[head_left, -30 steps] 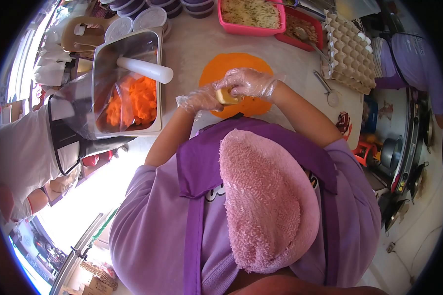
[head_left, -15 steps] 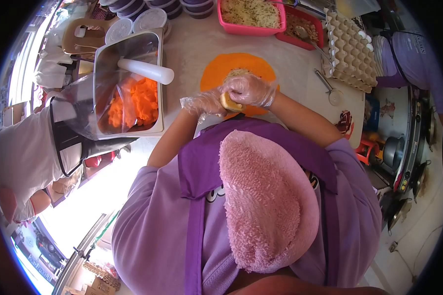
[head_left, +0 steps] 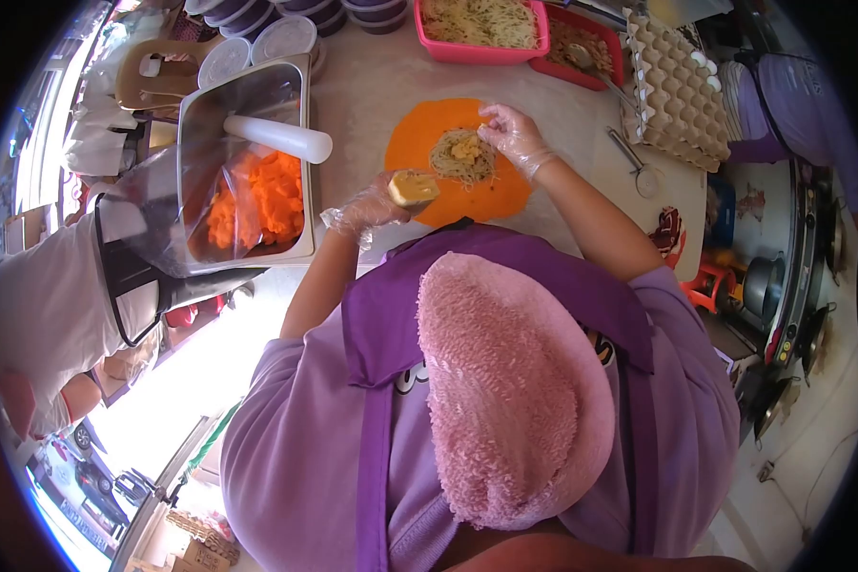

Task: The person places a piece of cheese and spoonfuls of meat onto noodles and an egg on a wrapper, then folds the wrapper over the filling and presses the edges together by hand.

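Note:
A flat round orange sheet of dough (head_left: 415,129) lies on the worktop in front of me. At its middle is a heap of pale shredded filling (head_left: 459,167) topped with yellow crumbs (head_left: 467,148). My left hand (head_left: 367,208), in a clear plastic glove, holds a yellowish block of food (head_left: 413,188), perhaps cheese or butter, over the sheet's lower left edge. Also gloved, my right hand (head_left: 513,138) hovers at the filling's upper right with its fingertips drawn together. Whatever may be between those fingertips is too small to make out.
On the left, a metal pan (head_left: 307,210) holds orange mash and a white rolling pin (head_left: 278,139). Pink tubs (head_left: 486,54) of filling and egg trays (head_left: 675,91) stand at the back. A round cutter with a handle (head_left: 646,181) lies right. Lidded containers (head_left: 286,38) are stacked back left.
My hands were together at the yellowish block above the sheet's lower edge. They have parted: the left went left with the block, the right up and right. Yellow crumbs now show on the filling.

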Demonstrator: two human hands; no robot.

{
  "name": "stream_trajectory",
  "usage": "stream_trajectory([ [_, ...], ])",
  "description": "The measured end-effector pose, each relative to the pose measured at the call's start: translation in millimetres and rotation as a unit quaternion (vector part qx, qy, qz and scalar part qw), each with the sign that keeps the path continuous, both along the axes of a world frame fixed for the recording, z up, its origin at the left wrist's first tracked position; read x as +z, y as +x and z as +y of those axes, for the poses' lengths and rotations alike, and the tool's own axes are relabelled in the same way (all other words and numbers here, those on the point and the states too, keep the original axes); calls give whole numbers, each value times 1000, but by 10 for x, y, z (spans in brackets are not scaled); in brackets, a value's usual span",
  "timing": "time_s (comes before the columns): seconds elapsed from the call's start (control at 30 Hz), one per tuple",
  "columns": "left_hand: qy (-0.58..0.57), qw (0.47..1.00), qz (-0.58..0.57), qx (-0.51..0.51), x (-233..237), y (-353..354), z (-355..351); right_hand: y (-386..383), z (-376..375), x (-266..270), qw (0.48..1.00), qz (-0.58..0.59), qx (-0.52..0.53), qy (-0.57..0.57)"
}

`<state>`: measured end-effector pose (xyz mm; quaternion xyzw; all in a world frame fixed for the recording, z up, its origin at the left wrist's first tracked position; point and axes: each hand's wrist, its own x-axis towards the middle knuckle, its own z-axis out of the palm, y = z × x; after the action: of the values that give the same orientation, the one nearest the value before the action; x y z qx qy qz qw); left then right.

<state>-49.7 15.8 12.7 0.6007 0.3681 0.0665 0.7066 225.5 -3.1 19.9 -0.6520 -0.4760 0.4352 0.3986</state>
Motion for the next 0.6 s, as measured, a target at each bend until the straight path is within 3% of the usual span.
stream_trajectory([
  [0.07,11,1000,12,13,-5,-19,-3,-50,25,-11,1000,-21,2,-18],
  [0.13,25,1000,-9,4,-35,-22,-14,-79,85,-80,988,-73,132,-18],
  [0.17,25,1000,-9,5,-48,-29,-16,-107,88,-117,988,-73,132,-18],
  [0.23,40,996,79,-22,59,-6,-16,-175,111,-119,953,-223,197,62],
  [0.33,55,993,99,-39,186,27,-35,-162,131,-24,918,-291,263,55],
  [0.47,28,997,67,-26,-55,0,-51,-107,139,-136,955,-194,225,-5],
  [0.53,33,997,62,-11,-6,14,-60,-102,146,-129,978,-88,173,-81],
  [0.6,37,997,69,-16,73,35,-43,-113,166,-1,978,-111,167,-57],
])
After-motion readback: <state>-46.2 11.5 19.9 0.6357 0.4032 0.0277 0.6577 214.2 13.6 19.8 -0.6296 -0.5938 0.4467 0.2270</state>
